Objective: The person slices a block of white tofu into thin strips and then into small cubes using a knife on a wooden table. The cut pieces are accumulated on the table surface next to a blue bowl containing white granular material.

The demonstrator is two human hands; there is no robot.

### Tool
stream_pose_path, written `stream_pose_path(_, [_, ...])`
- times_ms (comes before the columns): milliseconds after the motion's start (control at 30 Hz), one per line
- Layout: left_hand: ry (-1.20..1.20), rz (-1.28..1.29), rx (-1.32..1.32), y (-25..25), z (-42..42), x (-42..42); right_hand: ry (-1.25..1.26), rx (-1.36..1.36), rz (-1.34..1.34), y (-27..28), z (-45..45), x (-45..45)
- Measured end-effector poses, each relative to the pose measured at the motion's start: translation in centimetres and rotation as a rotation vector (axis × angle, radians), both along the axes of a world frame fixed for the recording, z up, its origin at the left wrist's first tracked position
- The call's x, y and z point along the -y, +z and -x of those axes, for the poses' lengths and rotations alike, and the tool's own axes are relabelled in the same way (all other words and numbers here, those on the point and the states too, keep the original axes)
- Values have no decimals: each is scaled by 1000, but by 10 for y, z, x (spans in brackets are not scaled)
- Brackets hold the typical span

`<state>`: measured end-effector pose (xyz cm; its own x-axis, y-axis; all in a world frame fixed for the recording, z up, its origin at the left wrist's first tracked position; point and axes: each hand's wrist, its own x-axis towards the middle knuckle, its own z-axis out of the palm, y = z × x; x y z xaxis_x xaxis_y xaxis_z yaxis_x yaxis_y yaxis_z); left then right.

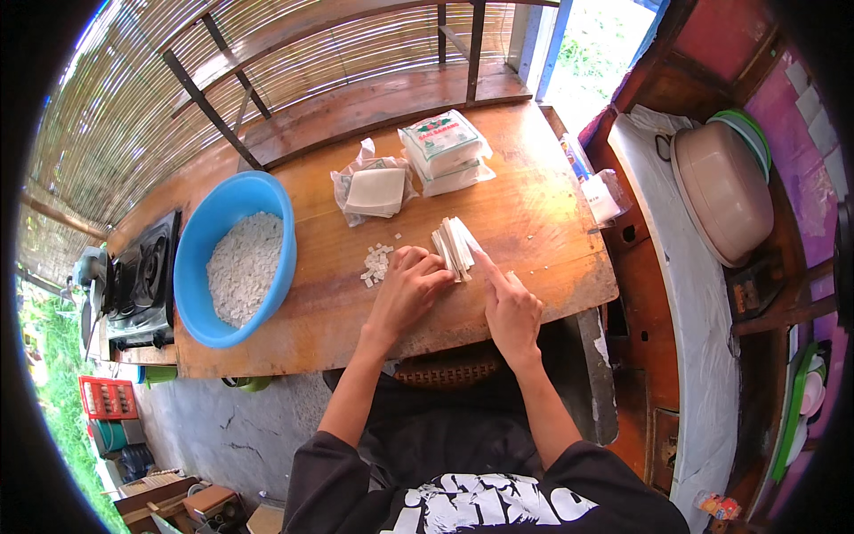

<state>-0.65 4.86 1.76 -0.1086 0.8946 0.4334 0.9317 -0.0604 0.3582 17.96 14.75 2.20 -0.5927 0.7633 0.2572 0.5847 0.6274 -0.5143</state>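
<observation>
My left hand [415,284] rests on the wooden table with its fingers curled against the lower left side of a bundle of thin off-white strips [451,243]. On the bundle's right side, my right hand [512,307] reaches in with its index finger stretched out and touching the strips' edge. Its other fingers are folded, and whether they hold something is hidden. Small cut white squares [377,265] lie in a loose heap just left of my left hand. Farther back, a stack of off-white square sheets [375,192] sits on its opened plastic wrapper.
A blue plastic basin [285,294] holds many small white pieces [245,270] at the left. Beyond it stands a black gas stove [143,280]. Sealed plastic packs [446,143] are stacked behind the strips. A wooden rack [373,100] borders the table [554,247]; a beige basin [724,193] is at right.
</observation>
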Motion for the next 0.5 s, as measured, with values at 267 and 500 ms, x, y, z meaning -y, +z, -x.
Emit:
stream_pose_path(267, [-41,-38,63,-1,9,9,-8,10,-35,-3,1,0])
stream_pose_path(500, [138,-104,135,11,-6,47,48,-21,9,1,-2,-1])
